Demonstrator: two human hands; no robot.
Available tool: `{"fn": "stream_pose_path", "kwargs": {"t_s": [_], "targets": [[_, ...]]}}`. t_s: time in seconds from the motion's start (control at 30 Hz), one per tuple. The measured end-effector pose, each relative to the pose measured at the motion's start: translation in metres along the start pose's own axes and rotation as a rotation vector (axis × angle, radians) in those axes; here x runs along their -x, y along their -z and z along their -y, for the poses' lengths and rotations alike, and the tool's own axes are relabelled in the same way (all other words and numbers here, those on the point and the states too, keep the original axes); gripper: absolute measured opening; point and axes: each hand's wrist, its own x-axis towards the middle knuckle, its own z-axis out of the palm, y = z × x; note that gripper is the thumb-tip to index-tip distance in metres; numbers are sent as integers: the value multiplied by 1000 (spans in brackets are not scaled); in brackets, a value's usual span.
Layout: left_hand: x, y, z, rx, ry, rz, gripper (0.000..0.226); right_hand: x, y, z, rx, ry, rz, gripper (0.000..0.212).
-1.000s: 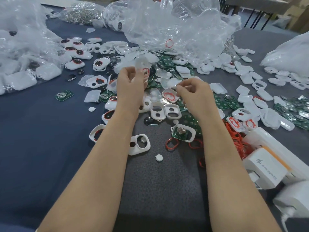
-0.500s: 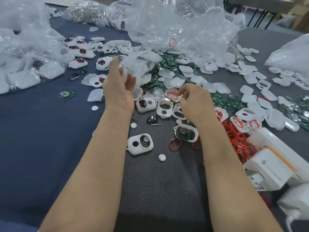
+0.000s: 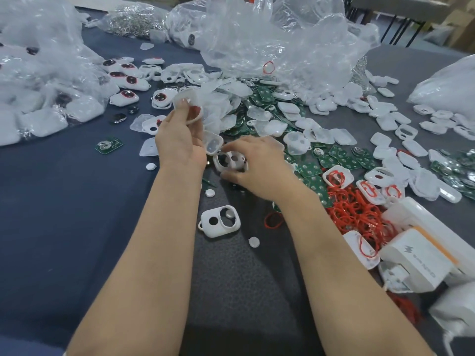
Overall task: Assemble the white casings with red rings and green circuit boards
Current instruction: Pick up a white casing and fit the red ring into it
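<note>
Head view shows the left hand (image 3: 180, 142) raised over the dark table (image 3: 64, 201), thumb and fingertips pinching a thin white casing piece (image 3: 193, 116), while the right hand (image 3: 262, 168) lies low just beside it, thumb and fingers curled round a two-hole white casing (image 3: 230, 161) at the near edge of the parts pile. I read a second two-hole casing (image 3: 219, 224) lying free on the table between the two forearms, the red rings (image 3: 359, 209) heaped just right of the right forearm, and the green circuit boards (image 3: 312, 170) spread beyond that hand, with one lone board (image 3: 109, 145) well apart to the left
</note>
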Motion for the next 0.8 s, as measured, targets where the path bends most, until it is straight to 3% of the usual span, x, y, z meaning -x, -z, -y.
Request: {"fn": "stream_pose_path", "kwargs": {"t_s": [0.07,0.17,0.23,0.33,0.43,0.47,0.63,0.73,0.8], "targets": [[-1,1,0,-9,0,9,28,-1,0,-1,9,-14,-57,35],[0,1,-1,-144,-18,28,16,-2,7,-10,-102,-120,-301,23],[0,0,1,-270,-28,47,10,-2,10,-18,-171,-166,-374,23],[-2,-2,4,-358,-31,50,16,0,7,-13,-247,-76,-266,25],[-1,0,5,-360,-76,23,10,-2,-4,-3,-1,-6,-30,45],[-1,0,4,-349,-105,8,3,-3,-6,-1,37,-5,-36,44],[-1,1,0,-226,-201,-49,13,-3,7,-13,-44,-166,-297,37],[0,0,2,-222,-176,2,9,5,18,-14,-118,-153,-208,30],[0,0,5,-256,-136,58,9,10,23,-6,-118,-82,-31,23]]}}
